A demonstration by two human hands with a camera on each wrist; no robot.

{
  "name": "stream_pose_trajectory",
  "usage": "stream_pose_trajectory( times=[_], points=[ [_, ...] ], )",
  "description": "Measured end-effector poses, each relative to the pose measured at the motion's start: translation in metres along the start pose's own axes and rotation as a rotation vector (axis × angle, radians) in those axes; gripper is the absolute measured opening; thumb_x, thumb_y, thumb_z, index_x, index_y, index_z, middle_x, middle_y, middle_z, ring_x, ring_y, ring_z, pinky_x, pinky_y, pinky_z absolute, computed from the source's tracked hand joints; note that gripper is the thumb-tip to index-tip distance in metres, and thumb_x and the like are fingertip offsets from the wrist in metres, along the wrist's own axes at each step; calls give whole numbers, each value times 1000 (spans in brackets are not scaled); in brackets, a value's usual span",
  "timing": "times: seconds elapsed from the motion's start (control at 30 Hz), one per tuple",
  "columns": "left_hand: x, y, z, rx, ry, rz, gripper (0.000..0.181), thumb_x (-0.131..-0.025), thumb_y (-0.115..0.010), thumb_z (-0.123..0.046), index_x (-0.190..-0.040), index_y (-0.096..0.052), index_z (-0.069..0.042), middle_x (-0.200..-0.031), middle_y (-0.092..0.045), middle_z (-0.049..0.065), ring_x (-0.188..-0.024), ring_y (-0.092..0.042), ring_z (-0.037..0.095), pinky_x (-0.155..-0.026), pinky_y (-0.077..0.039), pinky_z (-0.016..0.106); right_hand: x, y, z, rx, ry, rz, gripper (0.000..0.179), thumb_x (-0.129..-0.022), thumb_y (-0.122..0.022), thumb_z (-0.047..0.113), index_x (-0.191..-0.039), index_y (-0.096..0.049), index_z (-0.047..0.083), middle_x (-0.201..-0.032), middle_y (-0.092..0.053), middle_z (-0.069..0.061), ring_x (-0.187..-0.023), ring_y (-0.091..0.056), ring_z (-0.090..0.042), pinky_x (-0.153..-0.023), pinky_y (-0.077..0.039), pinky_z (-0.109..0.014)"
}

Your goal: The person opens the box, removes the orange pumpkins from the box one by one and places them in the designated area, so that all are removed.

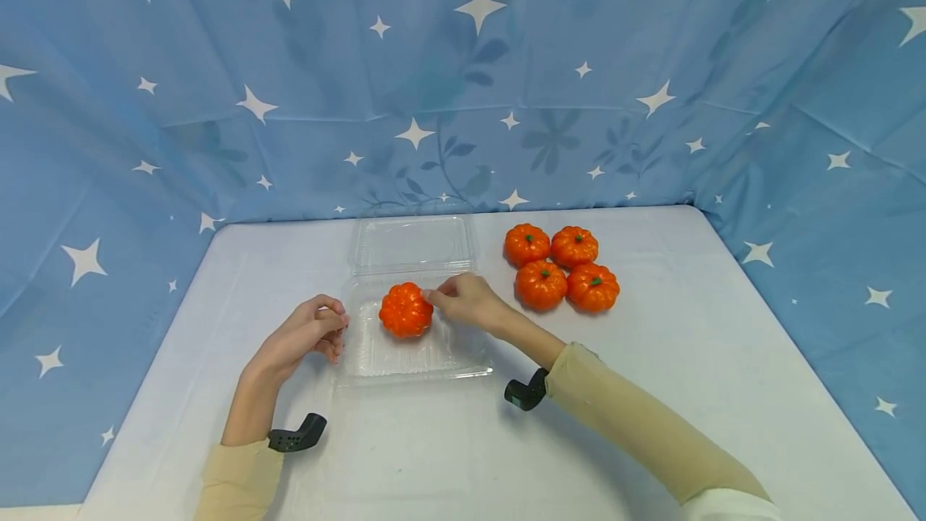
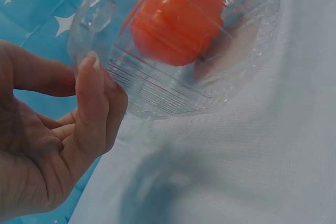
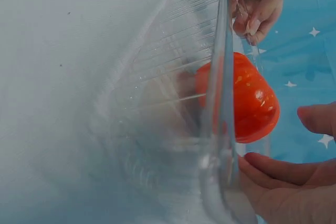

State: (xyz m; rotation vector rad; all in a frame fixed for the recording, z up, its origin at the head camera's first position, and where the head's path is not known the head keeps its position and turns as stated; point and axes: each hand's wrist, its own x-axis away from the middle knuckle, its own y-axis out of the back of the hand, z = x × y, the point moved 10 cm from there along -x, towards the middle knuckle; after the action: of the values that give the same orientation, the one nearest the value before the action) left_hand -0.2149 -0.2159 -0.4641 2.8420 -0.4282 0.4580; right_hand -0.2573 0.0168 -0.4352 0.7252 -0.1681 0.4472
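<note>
A clear plastic clamshell box (image 1: 391,362) lies with its lid folded back. One small orange toy pumpkin (image 1: 407,311) is in its base, tipped so no green stem shows. At the box's left rim, my left hand (image 1: 302,334) pinches the plastic edge between thumb and fingers; the left wrist view shows this hold (image 2: 63,114). My right hand (image 1: 466,301) is at the pumpkin's right side. In the right wrist view its thumb and fingers (image 3: 278,170) are spread, with a gap between them and the pumpkin (image 3: 254,100).
Several orange pumpkins (image 1: 542,285) with green stems stand grouped to the right of the box. The see-through lid (image 1: 414,244) lies flat behind the base. A white cloth (image 1: 694,360) covers the table, and a blue starry curtain (image 1: 325,63) hangs around it.
</note>
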Motion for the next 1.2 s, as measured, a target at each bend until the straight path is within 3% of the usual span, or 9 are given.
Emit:
stream_pose_trajectory(
  times=[0.1,0.2,0.37,0.6,0.93,1.2],
  points=[
    [1,0,0,1,4,-1,24,-104,-51,-10,-118,-39,5,-75,-54,10,-58,-56,18,-57,-58,31,-2,-7,0,-5,-24,36,52,-101,-60,45,-120,-72,-2,-101,-74,-14,-92,-63,-23,-81,-55,-34],
    [1,0,-1,3,6,-1,25,-104,-51,-11,-119,-39,5,-75,-54,10,-58,-56,18,-58,-58,31,-4,-12,1,0,-37,60,53,-102,-58,49,-106,-76,-1,-90,-74,-17,-82,-59,-22,-71,-46,-30],
    [0,-1,-2,6,3,5,25,-104,-51,-11,-119,-39,5,-76,-54,10,-59,-57,18,-58,-58,32,-6,-17,3,-11,-46,58,55,-102,-56,49,-88,-76,-1,-83,-73,-21,-75,-57,-20,-66,-42,-28],
    [0,0,-1,2,10,0,25,-104,-50,-10,-119,-39,6,-77,-55,11,-58,-57,18,-58,-58,31,-8,-23,3,-37,-51,58,41,-102,-60,37,-102,-74,-1,-85,-72,-16,-78,-61,-21,-69,-47,-28],
    [0,0,-1,9,2,4,25,-104,-51,-10,-118,-38,5,-75,-55,10,-57,-57,18,-57,-58,31,-11,-35,4,-39,-65,125,50,-103,-57,39,-125,-69,-5,-94,-70,-10,-90,-62,-23,-85,-52,-35],
    [1,1,-1,5,1,2,23,-104,-49,-10,-118,-39,5,-75,-55,10,-58,-56,18,-57,-58,31,-11,-42,13,-96,-15,154,43,-102,-62,33,-126,-66,-2,-104,-69,-9,-91,-61,-21,-85,-54,-33]
  ],
)
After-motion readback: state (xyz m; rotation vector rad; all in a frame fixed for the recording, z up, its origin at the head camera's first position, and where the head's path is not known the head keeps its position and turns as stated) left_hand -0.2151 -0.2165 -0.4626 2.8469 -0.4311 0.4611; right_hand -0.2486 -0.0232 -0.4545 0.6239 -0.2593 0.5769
